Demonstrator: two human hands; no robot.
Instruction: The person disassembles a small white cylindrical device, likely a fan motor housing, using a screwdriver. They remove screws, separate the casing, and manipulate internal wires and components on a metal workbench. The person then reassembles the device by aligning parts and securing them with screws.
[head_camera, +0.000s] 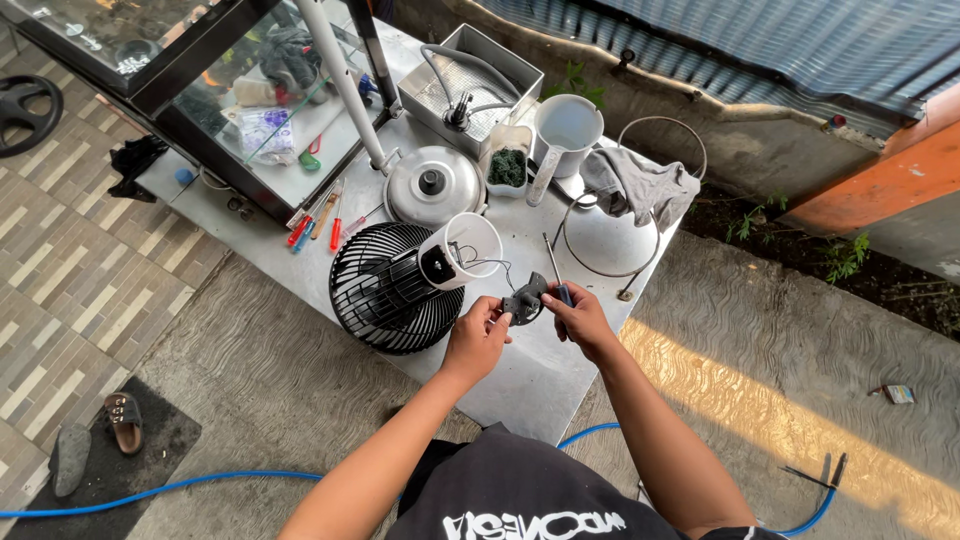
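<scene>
Left hand (478, 335) at 6 o'clock of the table (530, 375), fingers curled and pinched on a small dark part (524, 299); right hand (580, 318) just beside it at 3 o'clock, fingers wrapped around a screwdriver (556, 268), shaft pointing up toward 11 o'clock; part held between both hands, above the table's near edge, tied by thin wires (492, 265) to the fan (400, 285); fan lying on its side at 9 o'clock of the hands, black grille (365, 300) down-left, white housing (462, 250) open toward the hands; whether the screwdriver tip touches the part, cannot tell; round metal lid (433, 185) with a dark knob at 12 o'clock of the fan; 3 small tools (318, 225) with red and blue handles at 10 o'clock, near the lid; white jug (565, 130) and a small tub (507, 160) of dark green stuff side by side farther back; metal tray (470, 75) with a hose behind them at 12 o'clock; grey cloth (640, 185) draped over a wire ring at 1 o'clock of the hands, above a white dome (605, 245); glass case (190, 60) at 10 o'clock, far corner; blue hose (150, 490) across the floor at 7 o'clock; sandal (125, 420) on a dark mat at 8 o'clock.
</scene>
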